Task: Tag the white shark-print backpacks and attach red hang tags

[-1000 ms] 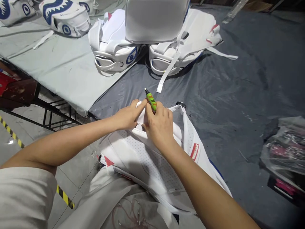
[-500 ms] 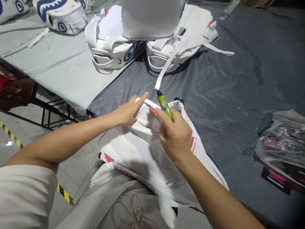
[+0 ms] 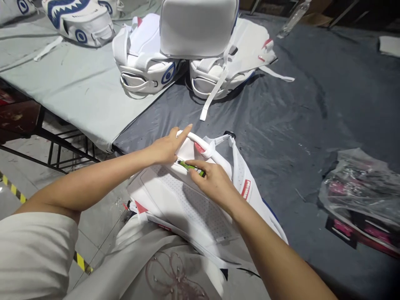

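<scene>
A white backpack point(image 3: 175, 187) lies across my lap and the table edge, its dotted back panel facing me and a red label on one strap. My left hand point(image 3: 167, 146) grips its upper left edge, thumb pressed by the seam and one finger stretched out along the white piping. Between the fingers of my right hand point(image 3: 212, 179) is a slim green patterned tube point(image 3: 192, 167) with a dark tip. That tip is at the seam below the top handle, close to my left thumb. I cannot make out whether it touches the fabric.
Beyond my hands stand more white backpacks point(image 3: 200, 29), one with a strap point(image 3: 212, 98) hanging toward me. Another with a blue shark-mouth print point(image 3: 84, 25) sits on the pale cloth at left. Plastic-wrapped goods point(image 3: 359, 196) lie at right; a clear bottle point(image 3: 293, 18) lies behind.
My right hand has moved down and left, bringing the green tube from above the backpack to the seam beside my left thumb. My left hand keeps its hold.
</scene>
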The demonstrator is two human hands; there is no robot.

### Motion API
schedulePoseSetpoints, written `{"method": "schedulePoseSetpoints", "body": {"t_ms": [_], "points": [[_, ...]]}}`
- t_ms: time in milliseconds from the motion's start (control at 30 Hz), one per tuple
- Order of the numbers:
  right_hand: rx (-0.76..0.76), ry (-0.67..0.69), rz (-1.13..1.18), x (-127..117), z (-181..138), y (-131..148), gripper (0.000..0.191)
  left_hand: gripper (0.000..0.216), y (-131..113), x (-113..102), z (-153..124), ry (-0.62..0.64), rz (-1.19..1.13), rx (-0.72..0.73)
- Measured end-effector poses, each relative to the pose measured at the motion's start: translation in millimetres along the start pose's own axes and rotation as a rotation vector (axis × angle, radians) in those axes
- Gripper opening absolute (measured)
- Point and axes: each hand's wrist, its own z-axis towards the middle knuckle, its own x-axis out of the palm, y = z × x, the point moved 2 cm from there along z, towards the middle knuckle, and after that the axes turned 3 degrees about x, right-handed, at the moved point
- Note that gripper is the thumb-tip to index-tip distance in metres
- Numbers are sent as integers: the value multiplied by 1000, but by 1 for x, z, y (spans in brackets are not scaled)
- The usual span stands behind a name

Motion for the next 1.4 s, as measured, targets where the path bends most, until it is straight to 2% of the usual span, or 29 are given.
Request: {"method": "schedulePoseSetpoints", "body": {"t_ms": [133, 400, 700, 1133, 1400], "points": [[3, -99, -86, 11, -7, 5, 41, 112, 3, 1, 3, 12, -13, 29], [35, -104, -215, 15, -7, 12, 40, 113, 8, 2, 3, 9, -17, 76], [54, -100, -211, 17, -8, 15, 38, 109, 4, 0, 1, 10, 6, 34], [57, -108, -213, 16, -7, 15, 36, 110, 7, -1, 1, 4, -13, 86], [33, -102, -200, 16, -6, 13, 36, 107, 5, 0, 1, -6, 5, 43]]}}
